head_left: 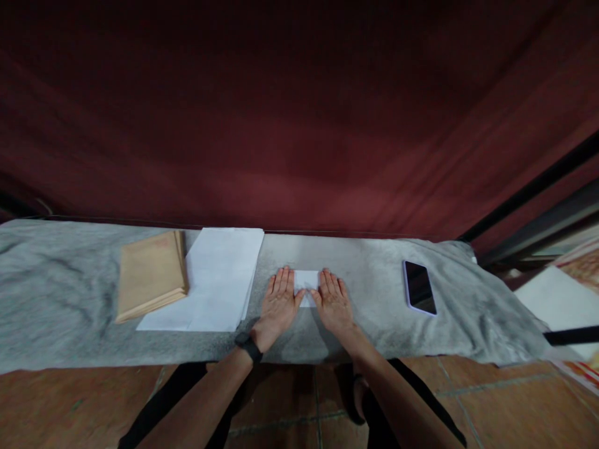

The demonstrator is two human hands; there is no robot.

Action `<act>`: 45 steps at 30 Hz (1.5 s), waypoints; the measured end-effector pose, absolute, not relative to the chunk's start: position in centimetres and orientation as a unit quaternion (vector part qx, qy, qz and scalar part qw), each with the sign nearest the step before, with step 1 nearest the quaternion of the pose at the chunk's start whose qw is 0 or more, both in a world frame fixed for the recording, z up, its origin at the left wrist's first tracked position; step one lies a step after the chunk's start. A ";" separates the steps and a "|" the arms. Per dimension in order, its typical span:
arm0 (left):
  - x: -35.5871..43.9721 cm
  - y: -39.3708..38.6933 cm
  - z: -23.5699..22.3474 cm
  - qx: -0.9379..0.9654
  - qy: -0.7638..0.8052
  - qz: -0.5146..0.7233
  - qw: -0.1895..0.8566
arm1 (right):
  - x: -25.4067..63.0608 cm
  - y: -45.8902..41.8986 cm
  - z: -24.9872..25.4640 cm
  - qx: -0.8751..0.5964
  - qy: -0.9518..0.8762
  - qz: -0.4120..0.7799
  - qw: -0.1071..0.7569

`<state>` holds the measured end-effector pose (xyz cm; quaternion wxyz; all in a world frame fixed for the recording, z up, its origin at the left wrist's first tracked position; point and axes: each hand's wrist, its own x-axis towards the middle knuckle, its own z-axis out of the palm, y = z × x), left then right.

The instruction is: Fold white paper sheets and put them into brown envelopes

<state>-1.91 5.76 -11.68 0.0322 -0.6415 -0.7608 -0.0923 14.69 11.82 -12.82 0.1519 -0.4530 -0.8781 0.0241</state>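
Observation:
A small folded piece of white paper [306,280] lies flat on the grey cloth in front of me. My left hand [279,298] rests palm down over its left side, fingers stretched out and pointing away from me. Over the right side lies my right hand [334,300], also flat with its fingers extended. The two thumbs point inward and come close together on the paper's lower part. Both palms hide the paper's side edges.
Left of my hands is a stack of white sheets [224,280], partly under a pile of brown envelopes [150,273]. A phone [420,287] in a lilac case lies to the right. The grey cloth [374,268] covers a narrow table before a dark red curtain [299,156].

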 end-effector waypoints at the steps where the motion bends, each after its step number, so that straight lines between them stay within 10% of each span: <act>1: -2.0 5.7 -11.6 -0.636 -0.766 -0.080 0.032 | 14.9 11.9 -12.8 -0.458 -0.877 0.021 0.144; 45: -2.6 3.7 -11.4 -0.643 -0.761 -0.072 0.041 | 17.8 10.0 -12.5 -0.427 -0.894 0.008 0.135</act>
